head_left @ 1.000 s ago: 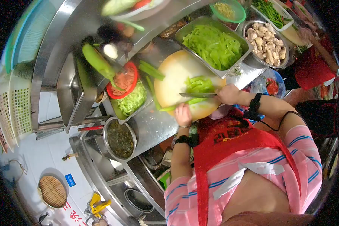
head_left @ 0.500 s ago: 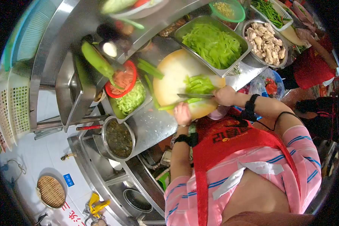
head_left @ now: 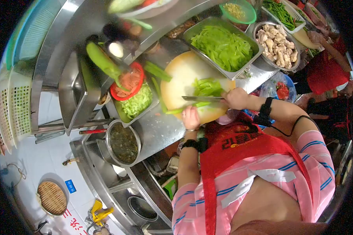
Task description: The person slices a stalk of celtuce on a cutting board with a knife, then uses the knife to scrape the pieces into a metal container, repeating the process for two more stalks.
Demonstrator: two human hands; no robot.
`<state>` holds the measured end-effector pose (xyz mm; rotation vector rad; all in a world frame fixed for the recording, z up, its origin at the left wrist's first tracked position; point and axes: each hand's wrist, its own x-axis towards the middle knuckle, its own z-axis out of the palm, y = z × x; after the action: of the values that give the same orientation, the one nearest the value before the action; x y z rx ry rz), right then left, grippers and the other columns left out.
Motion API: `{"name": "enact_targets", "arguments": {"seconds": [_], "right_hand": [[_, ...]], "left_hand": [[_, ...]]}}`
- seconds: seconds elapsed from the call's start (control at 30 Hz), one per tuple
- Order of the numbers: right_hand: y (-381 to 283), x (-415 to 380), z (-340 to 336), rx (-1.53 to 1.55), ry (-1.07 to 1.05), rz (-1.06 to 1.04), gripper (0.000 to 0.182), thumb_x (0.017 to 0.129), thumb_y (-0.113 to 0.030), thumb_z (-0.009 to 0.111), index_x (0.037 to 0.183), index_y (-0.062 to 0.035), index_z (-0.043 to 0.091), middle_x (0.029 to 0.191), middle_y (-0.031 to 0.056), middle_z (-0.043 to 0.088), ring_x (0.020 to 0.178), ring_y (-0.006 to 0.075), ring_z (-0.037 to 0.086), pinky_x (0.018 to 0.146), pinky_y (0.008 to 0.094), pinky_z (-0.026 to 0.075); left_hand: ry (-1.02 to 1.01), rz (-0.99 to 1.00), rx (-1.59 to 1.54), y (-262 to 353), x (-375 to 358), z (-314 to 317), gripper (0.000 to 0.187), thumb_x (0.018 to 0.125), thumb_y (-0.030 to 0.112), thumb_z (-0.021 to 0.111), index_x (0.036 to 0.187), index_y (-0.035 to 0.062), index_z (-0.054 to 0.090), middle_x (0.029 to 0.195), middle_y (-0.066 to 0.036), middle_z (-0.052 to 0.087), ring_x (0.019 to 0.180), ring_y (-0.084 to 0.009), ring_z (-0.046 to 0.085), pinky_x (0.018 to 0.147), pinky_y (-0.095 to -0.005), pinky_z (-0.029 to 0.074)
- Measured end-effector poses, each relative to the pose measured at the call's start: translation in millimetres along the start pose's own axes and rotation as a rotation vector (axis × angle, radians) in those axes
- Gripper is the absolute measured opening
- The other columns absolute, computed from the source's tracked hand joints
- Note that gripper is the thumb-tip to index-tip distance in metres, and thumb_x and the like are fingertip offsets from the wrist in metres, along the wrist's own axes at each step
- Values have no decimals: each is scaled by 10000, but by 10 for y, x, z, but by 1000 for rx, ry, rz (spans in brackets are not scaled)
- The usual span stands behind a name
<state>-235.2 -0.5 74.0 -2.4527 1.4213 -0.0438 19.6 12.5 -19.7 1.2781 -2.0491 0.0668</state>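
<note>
On the round cutting board [head_left: 180, 74], my left hand [head_left: 191, 117] presses with bent fingers on a green vegetable stalk [head_left: 174, 111] near the board's front edge. My right hand [head_left: 235, 98] is wrapped round the handle of a knife [head_left: 202, 98], whose blade lies across the board just above the stalk. Behind the blade is a small pile of sliced green pieces [head_left: 207, 87]. A metal tray of green slices [head_left: 221, 47] overlaps the board's back edge. Uncut green stalks [head_left: 157, 71] lie at the board's left side.
Left of the board, a red bowl [head_left: 139, 92] sits on a tray of pale green shreds [head_left: 136, 102]. Nearer stands a metal pot [head_left: 123, 143]. At the back right are a bowl of meat pieces [head_left: 276, 46] and a basket of green beans [head_left: 280, 13]. Another person [head_left: 327, 74] stands far right.
The knife blade has shifted slightly left and up. My left hand stays on the stalk with little movement, and the view has shifted a little.
</note>
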Motion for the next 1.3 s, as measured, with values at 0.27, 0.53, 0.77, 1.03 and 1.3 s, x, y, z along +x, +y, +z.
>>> {"name": "enact_targets", "arguments": {"seconds": [0.27,0.53,0.77,1.03,1.3], "right_hand": [[-31,34,-18,-62,4,-31,300,814,-345,497,792,-51,549,572,146,569,487,303,574,430,436,437],[-104,77,-159,-23,-251,63,256,816,-284,462,912,-63,549,716,147,618,681,319,620,576,440,481],[-134,141,-77,-52,-242,67,283,841,-311,446,910,-54,542,729,153,615,672,322,615,565,436,474],[-202,153,5,-53,-251,65,279,839,-302,449,931,-55,542,752,152,620,711,312,619,581,430,480],[-150,117,177,-49,-12,-46,303,833,-342,473,828,-48,545,574,124,579,486,294,580,439,414,451]], "left_hand": [[-2,23,-8,-60,-16,53,172,745,81,564,915,56,575,980,-112,535,867,-308,496,778,-390,389],[17,58,-1,-77,-16,37,158,737,72,574,895,60,580,975,-116,540,854,-307,501,767,-389,393],[18,29,30,-80,1,64,154,730,82,579,883,65,586,966,-112,548,857,-304,501,765,-384,403],[16,44,57,-69,10,32,134,748,102,582,877,68,588,964,-103,549,865,-290,499,756,-381,404],[20,29,5,-16,15,6,132,749,92,577,877,59,585,949,-114,547,849,-301,505,764,-390,402]]}}
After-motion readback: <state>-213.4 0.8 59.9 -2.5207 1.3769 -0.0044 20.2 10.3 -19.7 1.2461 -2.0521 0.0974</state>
